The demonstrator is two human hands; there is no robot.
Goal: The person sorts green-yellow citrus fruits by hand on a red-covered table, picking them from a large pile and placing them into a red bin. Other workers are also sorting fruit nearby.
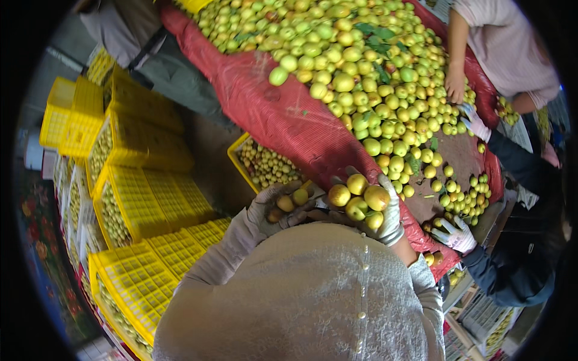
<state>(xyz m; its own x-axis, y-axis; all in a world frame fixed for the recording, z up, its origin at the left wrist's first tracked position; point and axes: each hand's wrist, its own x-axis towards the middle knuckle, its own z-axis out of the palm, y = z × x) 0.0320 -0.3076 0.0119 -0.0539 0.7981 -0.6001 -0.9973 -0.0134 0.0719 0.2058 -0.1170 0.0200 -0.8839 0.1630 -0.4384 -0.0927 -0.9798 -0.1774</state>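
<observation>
My gloved left hand cups a few yellow-brown jujubes in shadow, close to my body. Beside it, my gloved right hand carries several larger yellow-green jujubes on its palm, some with reddish-brown patches. Both hands are at the near edge of a red woven plastic sheet. On that sheet lies a large heap of jujubes with some green leaves. Below the sheet's edge, just beyond my left hand, a yellow crate holds smaller jujubes.
Stacked yellow plastic crates filled with jujubes stand at left. One co-worker's gloved hands reach onto the sheet from the right. Another's bare hand touches the heap at upper right. A person in dark trousers stands at upper left.
</observation>
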